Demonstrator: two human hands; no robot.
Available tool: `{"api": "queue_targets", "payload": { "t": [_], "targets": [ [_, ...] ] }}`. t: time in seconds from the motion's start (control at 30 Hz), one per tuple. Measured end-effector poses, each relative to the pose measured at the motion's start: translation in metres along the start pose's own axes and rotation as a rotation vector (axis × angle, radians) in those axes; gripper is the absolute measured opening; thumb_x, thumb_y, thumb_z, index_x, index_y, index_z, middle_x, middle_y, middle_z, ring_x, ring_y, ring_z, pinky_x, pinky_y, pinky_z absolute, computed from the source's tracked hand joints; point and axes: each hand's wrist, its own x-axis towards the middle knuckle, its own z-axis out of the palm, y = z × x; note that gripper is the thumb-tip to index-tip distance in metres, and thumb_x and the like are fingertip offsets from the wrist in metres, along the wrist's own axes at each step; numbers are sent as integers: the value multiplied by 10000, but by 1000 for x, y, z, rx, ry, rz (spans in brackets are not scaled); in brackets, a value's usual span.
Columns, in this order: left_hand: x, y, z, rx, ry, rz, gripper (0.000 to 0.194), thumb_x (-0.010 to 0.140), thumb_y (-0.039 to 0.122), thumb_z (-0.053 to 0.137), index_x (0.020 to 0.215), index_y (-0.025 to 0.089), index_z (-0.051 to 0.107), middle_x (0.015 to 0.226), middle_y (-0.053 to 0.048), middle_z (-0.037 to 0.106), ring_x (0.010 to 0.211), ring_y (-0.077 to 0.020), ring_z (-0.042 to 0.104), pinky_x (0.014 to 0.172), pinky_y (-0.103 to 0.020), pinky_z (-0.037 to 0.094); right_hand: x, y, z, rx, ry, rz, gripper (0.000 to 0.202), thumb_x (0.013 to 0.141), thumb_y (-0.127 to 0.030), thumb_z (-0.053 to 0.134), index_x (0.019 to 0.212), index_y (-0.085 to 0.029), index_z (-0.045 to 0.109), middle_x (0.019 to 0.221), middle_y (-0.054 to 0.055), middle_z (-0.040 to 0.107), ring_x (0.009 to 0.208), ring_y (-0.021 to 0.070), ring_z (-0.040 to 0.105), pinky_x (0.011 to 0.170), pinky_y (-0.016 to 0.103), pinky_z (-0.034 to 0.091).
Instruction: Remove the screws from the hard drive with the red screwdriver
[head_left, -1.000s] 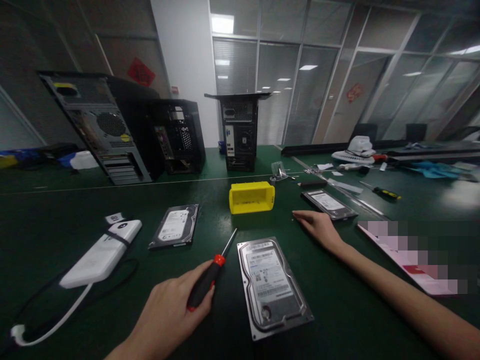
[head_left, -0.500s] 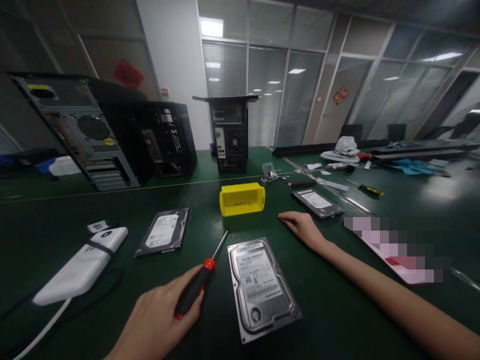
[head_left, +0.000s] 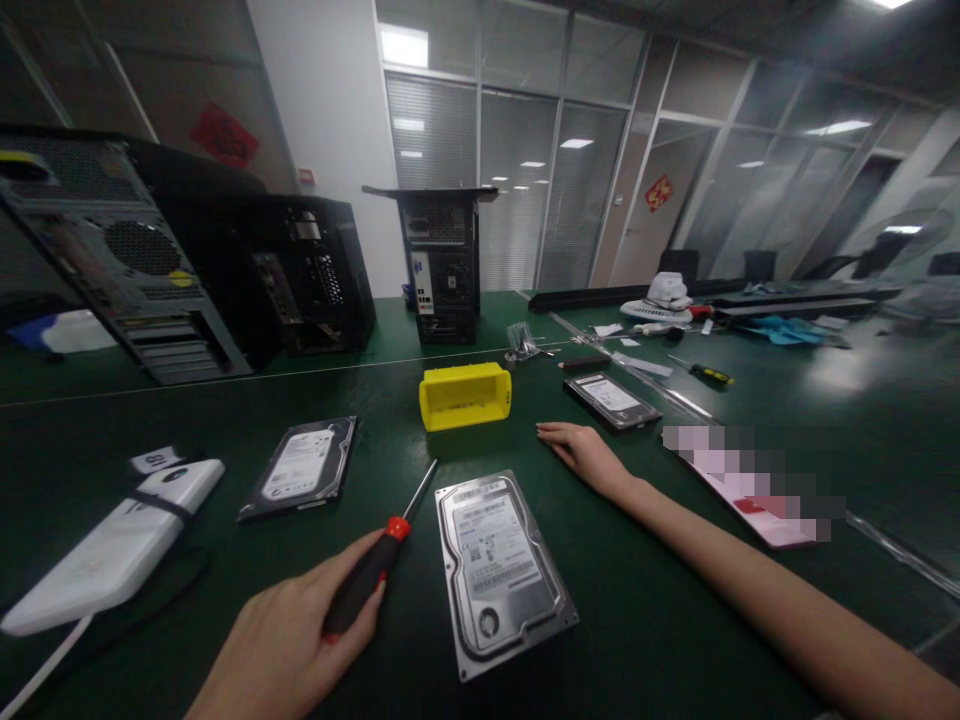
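My left hand is wrapped round the black and red handle of a screwdriver, its bare tip pointing up and away over the table. Just right of it a silver hard drive lies label up; the screwdriver does not touch it. My right hand rests on the table beyond that drive, fingers stretched out to the left, with nothing seen in it. A second hard drive is close behind this hand. Farther off in the middle, a yellow bin lies with its opening facing me and small dark bits inside.
Another hard drive and a white power strip lie on the left. Computer cases stand at the back. A pink, pixelated flat object is right of my forearm; beyond it lies a yellow-black screwdriver.
The view has turned slightly right, so everything appears a little farther left. Both hands keep about the same pose, and the drives and yellow bin stay in place on the table.
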Motion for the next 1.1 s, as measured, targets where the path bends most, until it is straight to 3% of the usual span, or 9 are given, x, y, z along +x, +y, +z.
{"api": "queue_targets", "payload": {
  "t": [0.43,0.77,0.97,1.1],
  "targets": [
    [0,-2,1,-18,9,3,471,829,462,439,1251,290,553,1153,21,656,974,-215,661,812,-285,553,-2,0,-1,113,118,39,247,831,-133,500,969,-176,701,1034,76,698,977,179,648,888,366,498],
    [2,-1,-5,-39,-14,-10,449,831,450,441,1244,316,554,1123,40,673,967,-213,664,798,-282,557,-1,7,-8,228,163,176,202,811,-245,567,928,-174,715,1016,62,701,965,179,645,899,339,486],
    [2,-1,-4,-65,-51,-39,459,831,449,439,1255,308,546,1143,26,665,986,-221,657,819,-293,546,-8,9,-21,37,38,157,324,896,-320,445,1053,-174,687,1132,88,635,1022,193,594,921,358,451],
    [2,-1,-3,-61,-91,-63,474,840,460,416,1274,304,527,1175,20,647,1011,-226,645,840,-314,538,-9,11,-19,-160,21,59,346,880,-373,478,1082,-173,676,1015,111,610,944,215,561,846,379,451]
  ]
}}
